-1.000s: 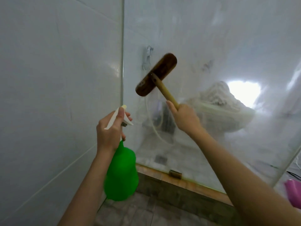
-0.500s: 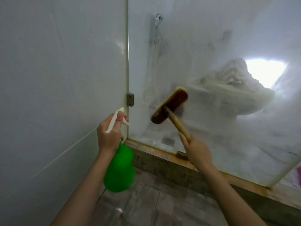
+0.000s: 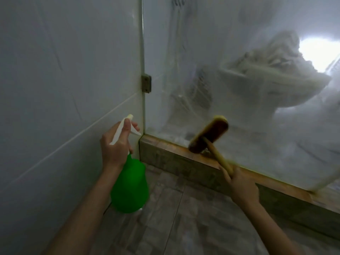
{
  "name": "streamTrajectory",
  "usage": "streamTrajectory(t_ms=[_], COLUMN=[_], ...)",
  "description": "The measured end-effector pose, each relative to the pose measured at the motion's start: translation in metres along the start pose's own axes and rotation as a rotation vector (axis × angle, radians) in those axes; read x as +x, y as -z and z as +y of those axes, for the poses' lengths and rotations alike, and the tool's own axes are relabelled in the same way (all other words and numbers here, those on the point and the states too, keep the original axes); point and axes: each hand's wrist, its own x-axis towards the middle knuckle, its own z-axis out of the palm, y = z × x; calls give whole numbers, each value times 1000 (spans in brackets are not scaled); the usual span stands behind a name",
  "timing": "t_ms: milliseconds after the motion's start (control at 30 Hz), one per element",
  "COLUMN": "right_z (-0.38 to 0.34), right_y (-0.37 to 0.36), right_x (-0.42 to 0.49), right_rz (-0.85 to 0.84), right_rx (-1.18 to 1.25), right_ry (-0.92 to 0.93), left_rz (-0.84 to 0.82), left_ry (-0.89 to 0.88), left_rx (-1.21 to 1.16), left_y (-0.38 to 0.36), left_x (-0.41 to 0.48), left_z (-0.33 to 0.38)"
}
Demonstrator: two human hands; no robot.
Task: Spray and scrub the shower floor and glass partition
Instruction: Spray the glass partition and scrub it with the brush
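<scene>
Head-worn view (wide-angle), facing forward and down, close to the glass partition (image 3: 230, 43)

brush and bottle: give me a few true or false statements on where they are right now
1. The left hand holds the bottle. True.
2. The right hand grips the brush by its handle. True.
3. The brush head is above the hinge. False: it is well below the hinge, low at the glass, just above the sill.
4. The bottle stands on the floor. False: it hangs from the left hand, above the floor.
</scene>
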Motion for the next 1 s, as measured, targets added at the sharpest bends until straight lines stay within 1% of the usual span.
streamTrajectory(t_ms=[33, 67, 133, 200, 267, 300, 333, 400, 467, 500, 533, 567, 667, 700, 733, 767, 800, 867, 933, 967, 1000], right_z=[6, -3, -55, -120, -148, -141, -117, -49, 3, 14, 11, -7, -94, -115, -126, -121, -102, -34, 29, 44, 45], right_y=[-9, -15, -21, -21, -23, -23, -26, -24, -16, -19, -22, -23, -27, -25, -23, -21, -19, -24, -25, -27, -26], right_x=[-4, 1, 22, 45, 61, 63, 61, 38, 8, 2, 2, 7, 43, 55, 63, 66, 64, 42, 4, -9, -13], right_rz=[0, -11, -39, -80, -108, -93, -71, -24, 8, 23, 25, 23, 2, 1, 5, 16, 31, 74, 74, 72, 77], right_rx=[-5, -20, -24, 20, 35, 9, -24, -60, -30, -9, -3, 4, 35, 64, 91, 99, 85, 59, 126, 167, 187], right_ry=[-31, -19, 94, 250, 323, 319, 288, 182, 71, 50, 58, 88, 259, 288, 293, 298, 281, 185, 43, -1, -4], left_rz=[2, 8, 20, 14, 11, 16, 21, 18, 6, -5, -18, -27, -34, -39, -40, -37, -34, -38, -52, -59, -64], left_ry=[2, 9, 32, 51, 57, 63, 72, 88, 92, 90, 82, 74, 59, 57, 54, 51, 47, 35, 18, 11, 4], left_rx=[15, 23, 37, 67, 78, 77, 71, 44, 33, 38, 42, 41, 26, 20, 9, -8, -24, -35, -33, -30, -27], left_y=[0, 0, 1, 1, 2, 2, 2, 3, 3, 3, 2, 1, -3, -5, -6, -7, -8, -10, -12, -13, -14], left_x=[-3, -6, -14, -19, -24, -26, -26, -27, -27, -27, -28, -29, -30, -30, -30, -30, -30, -30, -32, -33, -34], left_z=[-4, -7, -14, -22, -28, -30, -31, -32, -31, -31, -30, -30, -25, -24, -23, -20, -17, -12, -6, -3, 0])
